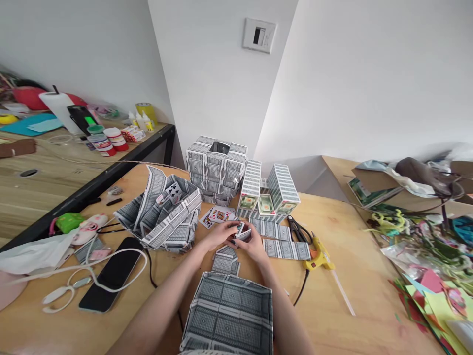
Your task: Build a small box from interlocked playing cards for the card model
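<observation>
At the middle of the table, my left hand (220,233) and my right hand (255,245) are closed on a small playing card piece (244,230) that looks bent. Their fingers partly hide it. Left of them lie face-up playing cards (220,215), and below are grey-backed cards (226,260). Strips of joined cards (283,249) lie just right of my right hand. Between my forearms stands a panel or box covered in grey-backed cards (229,313). A box-like structure of cards (216,170) rises behind, and an open card container (166,212) stands to the left.
Tall stacks of card packs (283,190) stand behind my hands. Black scissors (298,230) and a yellow glue gun (320,254) with its cord lie to the right. On the left are a phone (113,276) and a white cable (127,278). Craft scraps (439,296) crowd the right edge.
</observation>
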The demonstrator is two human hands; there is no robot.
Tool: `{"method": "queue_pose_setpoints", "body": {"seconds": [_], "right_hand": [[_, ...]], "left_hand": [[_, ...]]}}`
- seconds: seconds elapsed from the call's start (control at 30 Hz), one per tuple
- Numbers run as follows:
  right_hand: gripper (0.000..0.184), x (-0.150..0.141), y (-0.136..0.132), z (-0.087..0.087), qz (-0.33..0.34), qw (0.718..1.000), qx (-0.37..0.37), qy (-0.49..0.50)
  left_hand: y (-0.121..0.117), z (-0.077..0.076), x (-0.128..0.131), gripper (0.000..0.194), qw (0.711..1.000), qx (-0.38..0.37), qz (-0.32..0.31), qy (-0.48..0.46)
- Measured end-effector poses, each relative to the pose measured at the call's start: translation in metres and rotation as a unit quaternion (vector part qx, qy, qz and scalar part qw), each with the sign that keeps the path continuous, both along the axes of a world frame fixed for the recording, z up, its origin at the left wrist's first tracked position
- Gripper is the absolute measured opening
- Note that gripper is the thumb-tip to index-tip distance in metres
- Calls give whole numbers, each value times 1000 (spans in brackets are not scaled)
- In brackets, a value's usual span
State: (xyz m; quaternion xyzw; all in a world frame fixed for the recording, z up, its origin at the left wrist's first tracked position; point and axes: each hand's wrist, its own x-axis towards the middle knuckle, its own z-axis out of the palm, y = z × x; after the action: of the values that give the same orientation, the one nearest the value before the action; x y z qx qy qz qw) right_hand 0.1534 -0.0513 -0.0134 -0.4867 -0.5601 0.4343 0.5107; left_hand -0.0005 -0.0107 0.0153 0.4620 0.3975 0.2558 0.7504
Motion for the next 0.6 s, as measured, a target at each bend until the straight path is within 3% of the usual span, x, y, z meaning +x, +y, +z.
{"method": "queue_pose_setpoints", "body": {"seconds": [0.27,0.6], "right_hand": [[61,0,0,-10,-31,998,7,-53],[64,-5,-5,-11,-69,989,62,-113]], "left_hand": [[-1,-3,6,37,996,-72,28,-53],[-4,-7,8,35,997,-30,67,-18]]}}
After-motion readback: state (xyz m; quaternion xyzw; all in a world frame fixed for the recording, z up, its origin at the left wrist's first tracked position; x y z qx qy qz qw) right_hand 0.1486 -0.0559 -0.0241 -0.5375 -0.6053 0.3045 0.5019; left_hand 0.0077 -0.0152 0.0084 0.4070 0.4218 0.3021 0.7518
